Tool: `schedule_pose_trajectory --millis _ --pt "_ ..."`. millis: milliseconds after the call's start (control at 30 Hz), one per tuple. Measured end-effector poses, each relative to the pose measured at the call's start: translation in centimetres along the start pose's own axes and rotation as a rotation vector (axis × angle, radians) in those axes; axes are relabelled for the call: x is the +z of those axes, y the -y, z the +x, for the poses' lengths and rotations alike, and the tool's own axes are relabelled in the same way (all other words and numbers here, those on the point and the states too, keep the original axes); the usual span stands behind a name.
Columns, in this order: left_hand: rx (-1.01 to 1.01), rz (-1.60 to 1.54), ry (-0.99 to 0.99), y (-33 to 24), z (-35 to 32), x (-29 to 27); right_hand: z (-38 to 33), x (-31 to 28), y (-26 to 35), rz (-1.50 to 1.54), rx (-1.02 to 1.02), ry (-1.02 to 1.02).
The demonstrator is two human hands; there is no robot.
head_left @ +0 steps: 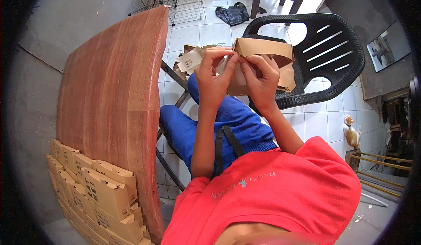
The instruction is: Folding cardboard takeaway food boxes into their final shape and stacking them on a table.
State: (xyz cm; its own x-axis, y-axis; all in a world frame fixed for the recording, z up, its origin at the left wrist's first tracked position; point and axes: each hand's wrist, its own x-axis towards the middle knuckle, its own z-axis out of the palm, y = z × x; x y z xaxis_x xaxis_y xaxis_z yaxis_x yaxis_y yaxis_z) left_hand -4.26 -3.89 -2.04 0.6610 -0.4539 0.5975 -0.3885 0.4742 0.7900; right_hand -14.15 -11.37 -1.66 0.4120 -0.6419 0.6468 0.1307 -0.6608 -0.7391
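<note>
**Both hands folding a brown cardboard blank over the lap**

The left hand (213, 76) and the right hand (259, 79) meet in front of the person, fingers pinched together on the upper edge of a flat brown cardboard blank (262, 48). Each hand is grasping the cardboard, thumbs and fingertips pressed close to one another at a fold. The blank is held in the air above the knees, in front of a black plastic chair (326, 47), with one long strip bent across the top and a flap hanging at the right.

Just behind the left hand, a loose heap of unfolded blanks (189, 60) lies on a surface I cannot make out; the top one is pale and bears dark print.

To the left stands the wooden counter (114, 82), reddish-brown with a bare top. At its near left corner, finished small boxes (94, 188) are stacked in tight rows, tan with dark printed panels on their sides and notched tops.

A dark bag (233, 14) lies on the white tiled floor (206, 32) beyond.
</note>
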Motion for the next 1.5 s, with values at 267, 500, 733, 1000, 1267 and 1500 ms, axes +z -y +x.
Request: schedule_pose_trajectory --millis 267,500,733,1000,1267,1500 --pt "-0.113 -0.147 0.071 0.2 0.0 -0.7 0.3 0.0 0.3 -0.002 0.053 0.009" --pt "-0.200 -0.179 0.025 0.2 0.2 -1.1 0.5 0.8 -0.5 0.288 0.202 0.012" --pt "-0.121 0.130 0.110 -0.3 0.4 -1.5 0.8 0.6 -0.7 0.156 0.123 0.041" --pt "-0.207 -0.066 -0.024 -0.2 0.5 -1.6 1.3 1.1 0.0 0.017 0.036 -0.150" --pt "-0.241 -0.067 -0.037 0.2 0.4 -1.0 1.4 1.1 -0.3 0.043 0.182 0.099" --pt "-0.242 -0.019 -0.033 0.2 0.4 -0.8 1.9 0.7 -0.8 0.162 0.294 0.183"
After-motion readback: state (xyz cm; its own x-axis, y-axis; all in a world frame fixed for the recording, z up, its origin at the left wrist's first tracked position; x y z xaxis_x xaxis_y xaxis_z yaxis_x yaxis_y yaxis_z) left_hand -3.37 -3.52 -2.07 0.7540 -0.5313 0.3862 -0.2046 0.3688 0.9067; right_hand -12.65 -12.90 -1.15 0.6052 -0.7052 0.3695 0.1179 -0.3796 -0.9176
